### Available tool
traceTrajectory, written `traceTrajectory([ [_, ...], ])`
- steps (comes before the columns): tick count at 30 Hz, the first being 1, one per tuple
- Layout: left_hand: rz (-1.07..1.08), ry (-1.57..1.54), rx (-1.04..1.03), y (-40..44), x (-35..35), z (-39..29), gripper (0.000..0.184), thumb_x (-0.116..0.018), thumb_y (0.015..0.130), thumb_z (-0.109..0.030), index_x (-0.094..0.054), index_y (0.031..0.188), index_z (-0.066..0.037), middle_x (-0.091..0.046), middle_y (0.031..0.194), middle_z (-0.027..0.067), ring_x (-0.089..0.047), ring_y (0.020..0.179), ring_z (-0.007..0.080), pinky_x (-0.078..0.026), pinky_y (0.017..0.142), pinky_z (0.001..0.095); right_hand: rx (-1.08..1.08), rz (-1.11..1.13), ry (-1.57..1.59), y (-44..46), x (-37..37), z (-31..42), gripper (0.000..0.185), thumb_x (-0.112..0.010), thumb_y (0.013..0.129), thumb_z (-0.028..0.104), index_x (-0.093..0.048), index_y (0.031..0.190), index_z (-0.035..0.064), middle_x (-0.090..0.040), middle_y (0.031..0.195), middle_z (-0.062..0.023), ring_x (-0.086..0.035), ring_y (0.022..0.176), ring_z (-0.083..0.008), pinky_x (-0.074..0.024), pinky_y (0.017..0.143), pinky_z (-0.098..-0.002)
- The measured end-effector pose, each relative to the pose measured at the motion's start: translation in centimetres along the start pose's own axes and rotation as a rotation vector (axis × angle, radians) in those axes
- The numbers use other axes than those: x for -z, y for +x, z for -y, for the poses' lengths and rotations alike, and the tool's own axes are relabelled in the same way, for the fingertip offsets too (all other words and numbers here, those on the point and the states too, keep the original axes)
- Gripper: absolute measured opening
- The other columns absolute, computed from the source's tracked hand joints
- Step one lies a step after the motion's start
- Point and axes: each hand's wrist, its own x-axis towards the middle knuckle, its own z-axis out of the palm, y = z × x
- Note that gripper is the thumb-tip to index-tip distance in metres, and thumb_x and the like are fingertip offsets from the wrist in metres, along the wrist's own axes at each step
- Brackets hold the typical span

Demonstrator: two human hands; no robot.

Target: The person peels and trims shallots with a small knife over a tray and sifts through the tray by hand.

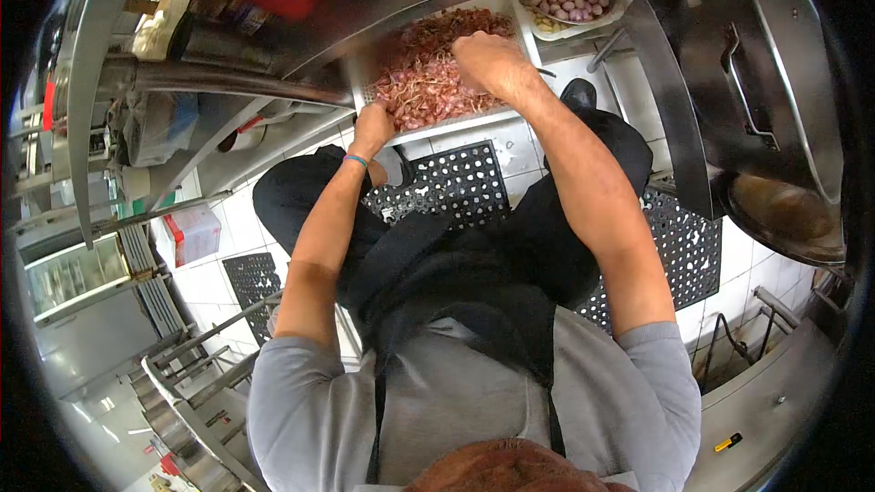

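Observation:
A white rectangular tray [451,132] full of small reddish-pink shallots [428,82] and loose skins lies low in front of me. My left hand [373,130], with a teal band at its wrist, is closed at the near left corner of the tray, its fingers around the rim. Over the right part of the shallots is my right hand [492,64], its fingers curled downward. Its fingertips are hidden, so I cannot tell what they hold. Right of the tray, a bowl [612,2] holds several whole pale-purple shallots [570,0].
A steel counter edge [401,5] overhangs the tray. Black perforated mats [456,178] cover part of the white tiled floor. To the right are a dark metal cabinet with a handle [747,82] and a round pan [784,214]. Shelving [196,91] stands left; a red-and-white box [193,235] is on the floor.

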Motion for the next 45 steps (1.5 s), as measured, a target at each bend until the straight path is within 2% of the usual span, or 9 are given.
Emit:
traceTrajectory([
  [12, -0.237, 0.13, -0.219, 0.6, -3.8, -0.4, 0.028, -0.059, 0.078, -0.002, -0.064, 0.106, 0.0, -0.06, 0.098, 0.025, -0.06, 0.091, 0.0406, -0.05, 0.08, 0.0464, 0.063, -0.185, 0.043, -0.9, 1.1, 0.0, 0.022, -0.054, 0.083, 0.004, -0.068, 0.098, -0.0034, -0.069, 0.096, -0.0225, -0.069, 0.092, -0.0343, -0.055, 0.081, -0.0436],
  [18, -0.027, 0.171, -0.433, 0.8, -2.3, -1.7, 0.027, -0.058, 0.077, 0.0, -0.069, 0.101, -0.005, -0.061, 0.099, 0.0214, -0.06, 0.09, 0.0383, -0.05, 0.08, 0.0435, 0.062, -0.19, 0.04, -1.2, 1.4, -0.2, 0.02, -0.054, 0.083, 0.004, -0.069, 0.095, -0.0029, -0.069, 0.093, -0.0218, -0.069, 0.09, -0.0346, -0.0555, 0.08, -0.0442],
  [23, 0.208, -0.309, -0.336, 2.1, -4.5, -1.9, 0.026, -0.061, 0.075, -0.002, -0.072, 0.098, -0.007, -0.061, 0.097, 0.0203, -0.062, 0.089, 0.0355, -0.05, 0.079, 0.0412, 0.06, -0.205, 0.063, -1.1, 1.1, -0.6, 0.019, -0.055, 0.083, 0.006, -0.069, 0.093, -0.0022, -0.07, 0.092, -0.0205, -0.069, 0.089, -0.0342, -0.0555, 0.079, -0.0447],
  [27, 0.319, 0.003, -0.585, 3.4, -4.0, -2.2, 0.023, -0.06, 0.078, -0.003, -0.071, 0.098, -0.006, -0.062, 0.096, 0.021, -0.062, 0.09, 0.0345, -0.051, 0.078, 0.0409, 0.089, -0.256, 0.057, -1.0, 0.6, -0.8, 0.019, -0.056, 0.082, 0.006, -0.069, 0.093, -0.0026, -0.069, 0.094, -0.0215, -0.068, 0.092, -0.0345, -0.0546, 0.08, -0.045],
  [30, 0.454, 0.067, -0.466, 3.8, -3.7, -3.3, 0.014, -0.061, 0.081, -0.007, -0.069, 0.09, -0.001, -0.062, 0.098, 0.0212, -0.062, 0.091, 0.0365, -0.05, 0.08, 0.0425, 0.058, -0.207, 0.063, -1.0, 1.2, -0.6, 0.02, -0.057, 0.08, 0.005, -0.068, 0.095, -0.0025, -0.068, 0.097, -0.0228, -0.067, 0.096, -0.0343, -0.0534, 0.083, -0.0448],
  [33, 0.171, 0.065, -0.585, 3.5, -3.9, -3.3, 0.013, -0.062, 0.082, -0.012, -0.064, 0.086, 0.001, -0.062, 0.097, 0.0206, -0.062, 0.087, 0.0358, -0.05, 0.078, 0.0419, 0.027, -0.177, 0.088, -1.2, 1.9, -0.2, 0.022, -0.058, 0.08, 0.006, -0.068, 0.098, -0.0008, -0.068, 0.1, -0.0223, -0.067, 0.098, -0.034, -0.0535, 0.083, -0.0441],
  [36, 0.387, -0.285, -0.27, 4.4, -0.9, -3.1, 0.019, -0.064, 0.085, -0.018, -0.06, 0.091, -0.001, -0.061, 0.096, 0.0198, -0.061, 0.087, 0.0327, -0.05, 0.078, 0.0403, 0.075, -0.195, 0.036, -1.1, 1.8, -0.5, 0.025, -0.058, 0.082, 0.008, -0.068, 0.103, 0.0012, -0.067, 0.105, -0.0222, -0.067, 0.098, -0.0355, -0.0544, 0.082, -0.0447],
  [39, 0.199, -0.466, -0.133, 3.9, 1.2, -1.1, 0.023, -0.059, 0.093, -0.022, -0.056, 0.102, -0.001, -0.062, 0.096, 0.0161, -0.06, 0.09, 0.0246, -0.05, 0.076, 0.0338, 0.062, -0.233, 0.079, -0.8, 1.3, -0.3, 0.03, -0.057, 0.081, 0.01, -0.069, 0.108, 0.0079, -0.067, 0.104, -0.0213, -0.065, 0.1, -0.0368, -0.0499, 0.089, -0.0457],
  [45, 0.348, -1.566, 0.103, -1.3, 10.6, -5.1, 0.029, -0.056, 0.097, -0.018, -0.054, 0.119, 0.001, -0.061, 0.099, 0.0049, -0.059, 0.081, 0.0109, -0.052, 0.073, 0.0223, 0.068, -0.095, 0.498, -0.6, 1.6, 2.0, 0.033, -0.057, 0.087, 0.018, -0.065, 0.118, 0.0109, -0.068, 0.105, -0.0205, -0.065, 0.103, -0.0316, -0.0488, 0.092, -0.0381],
])
